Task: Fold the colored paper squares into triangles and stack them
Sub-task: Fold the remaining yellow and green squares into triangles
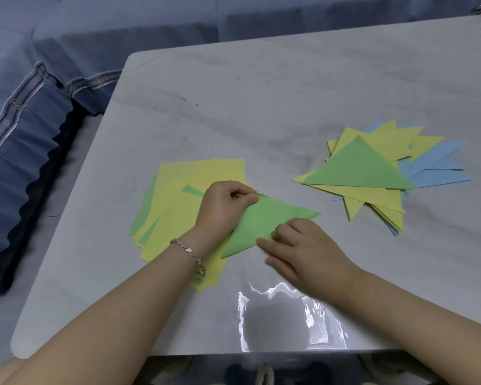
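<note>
Nearest us: our 2 bare forearms are reaching in from the bottom edge over the pale grey marbled table (261, 93), and a silver link bracelet (189, 252) is sitting on the left wrist.
Left hand: the left hand (222, 207) is pinching the upper edge of the green paper sheet (264, 220) between curled fingers and thumb.
Right hand: the right hand (303, 245) is grasping nothing; its fingers are lying fairly straight and pressing down on the sheet's lower edge.
Where the sheet is: it is lying at the front middle of the table, its left part overlapping the unfolded pile, well apart from the finished stack.
Done: the fanned stack of yellow, blue and green paper triangles (356, 168) is resting on the right, with 1 green triangle on top, yellow ones beneath and blue ones lowest.
Left: the loose pile of yellow and green paper squares (189, 176) is waiting under the left wrist; we are not managing to count it.
Progress: we are judging the job as well under way, with this sheet mid-fold and many squares to go.
Sheet's look: thin and matte, it is already showing a triangle, its long point aiming right; the layers are lifting slightly by the left thumb, so we are judging that the crease is wanting a firm press.
</note>
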`<state>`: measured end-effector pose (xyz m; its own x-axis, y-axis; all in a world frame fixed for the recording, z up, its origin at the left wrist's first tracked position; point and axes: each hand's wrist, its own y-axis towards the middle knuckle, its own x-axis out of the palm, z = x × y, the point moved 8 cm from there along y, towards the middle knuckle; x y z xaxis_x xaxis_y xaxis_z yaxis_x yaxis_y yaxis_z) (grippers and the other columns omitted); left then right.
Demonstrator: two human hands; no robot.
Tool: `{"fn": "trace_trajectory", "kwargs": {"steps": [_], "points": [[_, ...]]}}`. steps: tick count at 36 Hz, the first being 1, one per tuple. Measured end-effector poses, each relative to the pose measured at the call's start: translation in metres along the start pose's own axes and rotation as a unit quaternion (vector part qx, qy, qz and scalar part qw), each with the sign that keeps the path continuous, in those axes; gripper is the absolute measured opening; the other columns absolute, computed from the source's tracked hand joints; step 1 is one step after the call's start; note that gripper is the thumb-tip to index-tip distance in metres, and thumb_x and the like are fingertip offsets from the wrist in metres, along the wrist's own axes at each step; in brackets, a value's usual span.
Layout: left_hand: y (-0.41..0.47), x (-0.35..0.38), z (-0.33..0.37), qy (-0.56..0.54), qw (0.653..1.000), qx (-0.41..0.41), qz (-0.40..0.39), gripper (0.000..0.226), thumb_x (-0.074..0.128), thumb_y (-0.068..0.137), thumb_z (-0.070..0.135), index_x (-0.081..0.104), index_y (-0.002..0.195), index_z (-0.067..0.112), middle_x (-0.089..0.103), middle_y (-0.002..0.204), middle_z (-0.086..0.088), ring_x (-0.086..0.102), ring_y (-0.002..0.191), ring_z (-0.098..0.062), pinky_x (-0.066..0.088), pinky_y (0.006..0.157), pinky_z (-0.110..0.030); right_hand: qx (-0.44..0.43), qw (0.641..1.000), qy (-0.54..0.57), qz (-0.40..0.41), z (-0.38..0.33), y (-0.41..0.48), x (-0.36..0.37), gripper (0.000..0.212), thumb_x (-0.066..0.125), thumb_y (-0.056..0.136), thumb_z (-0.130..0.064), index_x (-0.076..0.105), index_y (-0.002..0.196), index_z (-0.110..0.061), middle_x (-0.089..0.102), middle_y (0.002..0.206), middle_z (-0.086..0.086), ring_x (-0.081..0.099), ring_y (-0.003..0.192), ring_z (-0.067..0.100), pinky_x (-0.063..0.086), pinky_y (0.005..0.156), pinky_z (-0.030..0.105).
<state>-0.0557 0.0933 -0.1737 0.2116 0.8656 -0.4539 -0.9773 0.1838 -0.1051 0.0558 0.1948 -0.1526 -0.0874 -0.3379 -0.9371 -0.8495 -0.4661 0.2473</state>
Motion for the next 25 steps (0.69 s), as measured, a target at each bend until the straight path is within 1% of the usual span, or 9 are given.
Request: {"fn": "trace_trajectory", "kwargs": {"steps": [4,8,10,13,16,18,20,22,25], "points": [[0.000,0.000,-0.001,-0.006,1.000,0.003,0.000,0.018,0.072,0.076,0.010,0.067,0.065,0.024,0.063,0.063,0.010,0.049,0.052,0.005,0.040,0.056,-0.007,-0.008,1.000,-0.005,0.009,-0.010,0.002,0.005,0.028,0.071,0.077,-0.033,0.071,0.103,-0.021,0.057,0.076,0.006,0.053,0.065,0.027,0.047,0.069,0.030],[0.000,0.001,-0.001,-0.015,1.000,0.001,-0.004,0.018,0.072,0.076,0.009,0.068,0.065,0.023,0.064,0.064,0.013,0.050,0.053,0.007,0.040,0.057,-0.005,-0.005,1.000,0.004,0.000,-0.019,0.006,0.009,0.033,0.047,0.085,-0.040,0.071,0.103,-0.025,0.059,0.082,0.006,0.054,0.069,0.028,0.047,0.073,0.029],[0.000,0.001,-0.002,-0.015,1.000,0.003,-0.004,0.019,0.072,0.076,0.009,0.068,0.065,0.024,0.064,0.064,0.013,0.049,0.052,0.006,0.040,0.057,-0.006,-0.004,1.000,0.017,-0.003,-0.023,0.008,0.011,0.034,0.045,0.085,-0.040,0.071,0.101,-0.025,0.062,0.089,0.007,0.055,0.073,0.028,0.046,0.077,0.030],[0.001,0.001,-0.002,-0.014,1.000,0.008,-0.003,0.019,0.071,0.077,0.009,0.067,0.065,0.024,0.064,0.064,0.011,0.048,0.053,0.004,0.040,0.057,-0.007,-0.021,0.999,0.035,-0.010,-0.033,0.014,0.015,0.031,0.047,0.086,-0.038,0.071,0.100,-0.024,0.064,0.100,0.006,0.057,0.079,0.028,0.045,0.082,0.032],[0.000,0.001,-0.002,-0.018,1.000,0.011,0.000,0.021,0.071,0.077,0.008,0.067,0.064,0.025,0.063,0.064,0.012,0.049,0.053,0.005,0.040,0.058,-0.007,-0.054,0.997,0.051,-0.012,-0.050,0.019,0.021,0.024,0.062,0.082,-0.036,0.071,0.100,-0.023,0.066,0.104,0.001,0.060,0.085,0.025,0.045,0.087,0.033],[0.000,0.001,-0.002,-0.020,1.000,0.010,0.000,0.023,0.071,0.077,0.008,0.066,0.064,0.026,0.063,0.064,0.013,0.049,0.053,0.006,0.038,0.057,-0.005,-0.067,0.995,0.063,-0.030,-0.062,0.021,0.029,0.027,0.069,0.079,-0.035,0.071,0.102,-0.021,0.067,0.106,-0.003,0.061,0.090,0.022,0.045,0.091,0.033],[0.000,0.001,-0.001,-0.018,1.000,0.011,-0.002,0.023,0.071,0.077,0.009,0.066,0.064,0.026,0.062,0.063,0.014,0.048,0.053,0.007,0.037,0.056,-0.004,-0.076,0.992,0.083,-0.049,-0.070,0.023,0.033,0.029,0.067,0.081,-0.032,0.069,0.105,-0.016,0.067,0.106,-0.004,0.061,0.093,0.021,0.046,0.092,0.031],[0.000,0.001,-0.001,-0.016,1.000,0.012,-0.006,0.022,0.071,0.077,0.009,0.067,0.064,0.025,0.062,0.063,0.014,0.047,0.052,0.007,0.037,0.056,-0.004,-0.061,0.988,0.131,-0.063,-0.068,0.022,0.033,0.028,0.061,0.086,-0.027,0.068,0.107,-0.010,0.067,0.107,0.001,0.061,0.096,0.022,0.047,0.090,0.030],[-0.001,0.001,-0.001,-0.016,1.000,0.012,-0.010,0.019,0.071,0.078,0.008,0.067,0.066,0.023,0.061,0.062,0.012,0.047,0.052,0.005,0.037,0.055,-0.006,0.018,0.981,0.175,-0.078,-0.044,0.014,0.028,0.034,0.049,0.092,-0.027,0.063,0.115,-0.007,0.065,0.114,0.005,0.059,0.106,0.022,0.047,0.091,0.031]]}}
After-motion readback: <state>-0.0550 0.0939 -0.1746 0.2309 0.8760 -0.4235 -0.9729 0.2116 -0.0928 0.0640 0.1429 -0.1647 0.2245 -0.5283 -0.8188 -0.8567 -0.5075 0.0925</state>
